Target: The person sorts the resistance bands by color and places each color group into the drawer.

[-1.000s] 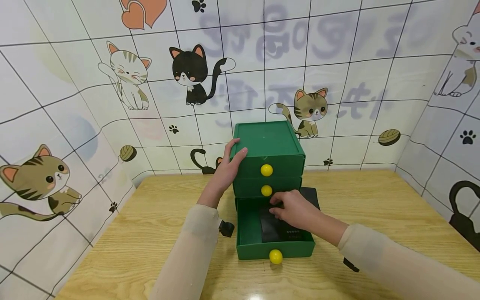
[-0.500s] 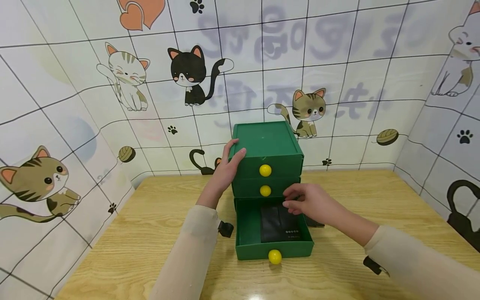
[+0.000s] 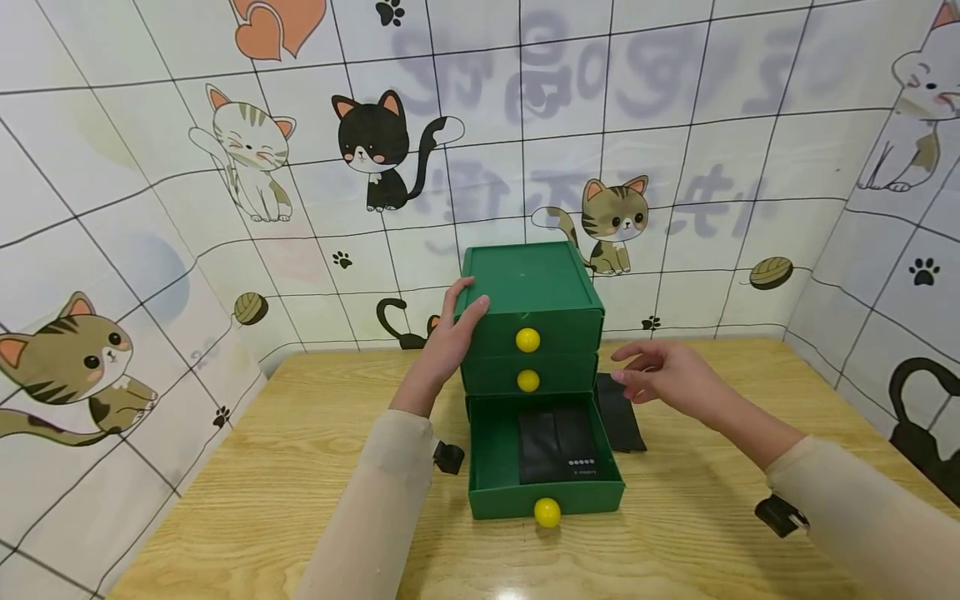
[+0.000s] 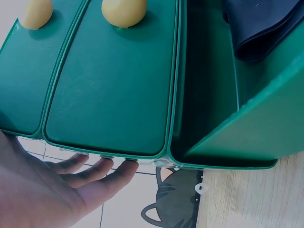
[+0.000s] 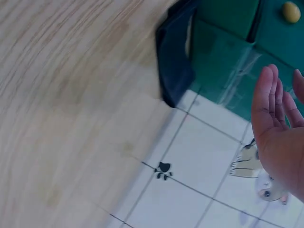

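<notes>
A green drawer box [image 3: 528, 279] with yellow ball knobs stands on the table, its lowest drawer [image 3: 495, 500] pulled out. In that drawer lies a flat, folded black item [image 3: 555, 446] with a row of pale dots and small lettering; its kind is unclear. A second black folded piece [image 3: 618, 417] lies on the table against the box's right side. My left hand [image 3: 453, 333] rests on the box's upper left side, fingers fairly straight along it in the left wrist view. My right hand [image 3: 671, 379], holding nothing, hovers above and right of the second black piece, fingers loosely bent.
The wooden table [image 3: 315, 500] runs up to a white wall covering [image 3: 675, 292] with a grid and cartoon cats. Two upper drawers are closed, each with a yellow knob [image 3: 528, 340]. A small black device [image 3: 780, 515] is at the right wrist.
My right hand has moved up and right, from over the open drawer to beyond the box's right side. The second black piece now shows more fully. My left hand stays on the box.
</notes>
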Demonstrator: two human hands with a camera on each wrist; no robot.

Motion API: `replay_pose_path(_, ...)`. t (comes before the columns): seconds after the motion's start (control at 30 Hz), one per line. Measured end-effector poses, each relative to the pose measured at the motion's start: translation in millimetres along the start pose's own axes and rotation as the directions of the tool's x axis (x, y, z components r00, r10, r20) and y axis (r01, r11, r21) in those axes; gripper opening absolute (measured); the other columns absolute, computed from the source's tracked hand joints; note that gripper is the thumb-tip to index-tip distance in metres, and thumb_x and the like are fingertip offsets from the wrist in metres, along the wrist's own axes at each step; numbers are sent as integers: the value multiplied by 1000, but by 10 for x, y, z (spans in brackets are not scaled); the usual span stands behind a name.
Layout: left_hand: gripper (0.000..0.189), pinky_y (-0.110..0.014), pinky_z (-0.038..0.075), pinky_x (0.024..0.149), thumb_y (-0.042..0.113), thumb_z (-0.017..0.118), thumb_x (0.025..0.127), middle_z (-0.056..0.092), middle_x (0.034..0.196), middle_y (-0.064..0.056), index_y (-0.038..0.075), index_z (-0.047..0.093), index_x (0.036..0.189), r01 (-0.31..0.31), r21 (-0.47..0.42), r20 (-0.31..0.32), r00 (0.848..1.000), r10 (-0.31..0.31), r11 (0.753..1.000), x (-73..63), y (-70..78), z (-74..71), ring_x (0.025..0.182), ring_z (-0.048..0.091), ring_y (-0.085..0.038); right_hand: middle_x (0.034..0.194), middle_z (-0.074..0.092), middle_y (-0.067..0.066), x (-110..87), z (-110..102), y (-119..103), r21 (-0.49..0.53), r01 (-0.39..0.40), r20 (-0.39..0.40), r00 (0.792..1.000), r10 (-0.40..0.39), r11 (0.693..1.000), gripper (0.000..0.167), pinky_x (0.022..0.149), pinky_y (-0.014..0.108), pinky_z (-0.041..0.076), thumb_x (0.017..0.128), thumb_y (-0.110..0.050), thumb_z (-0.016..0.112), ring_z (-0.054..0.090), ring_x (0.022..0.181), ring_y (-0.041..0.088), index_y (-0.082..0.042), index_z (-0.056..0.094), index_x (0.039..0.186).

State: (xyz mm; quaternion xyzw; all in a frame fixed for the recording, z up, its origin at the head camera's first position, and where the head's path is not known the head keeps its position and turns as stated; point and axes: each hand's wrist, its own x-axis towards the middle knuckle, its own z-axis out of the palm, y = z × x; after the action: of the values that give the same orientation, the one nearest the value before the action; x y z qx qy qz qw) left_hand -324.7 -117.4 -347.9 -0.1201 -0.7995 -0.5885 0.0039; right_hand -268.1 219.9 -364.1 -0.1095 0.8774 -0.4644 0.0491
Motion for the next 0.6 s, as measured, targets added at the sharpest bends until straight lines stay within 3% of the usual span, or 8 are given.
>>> replay_pose_path(0.23,65,-70,31,125,72,47,103,15,179,-4,55,22,161,1,-5,9,1000,-1,1000,-6,28,8,155,35,-46,124,68,25,211,29,200,-7,-17,-14,1000,17,1000,50,90,46,66,106,-25,69,75,99,29,0,57,148)
replay_pose_path(0.43,65,-70,30,126,71,47,104,15,179,-3,55,22,161,-11,-10,11,1000,11,1000,5,8,13,156,34,-45,130,63,27,408,34,409,-17,-74,-12,997,74,997,59,93,47,64,108,-30,65,70,110,35,1,49,155)
replay_pose_path(0.5,65,-70,30,126,71,47,104,14,179,-2,54,22,161,-18,-11,12,1000,18,1000,8,-2,8,157,33,-45,131,61,26,471,22,484,-1,-107,1,994,107,994,61,90,43,64,109,-31,64,67,107,33,0,45,158)
replay_pose_path(0.6,65,-70,29,126,71,47,104,13,180,-2,54,22,162,-23,-10,9,1000,23,1000,12,-14,-2,158,32,-46,122,59,19,564,1,600,35,-145,47,988,144,989,63,75,33,59,109,-30,63,62,88,24,-1,40,161)
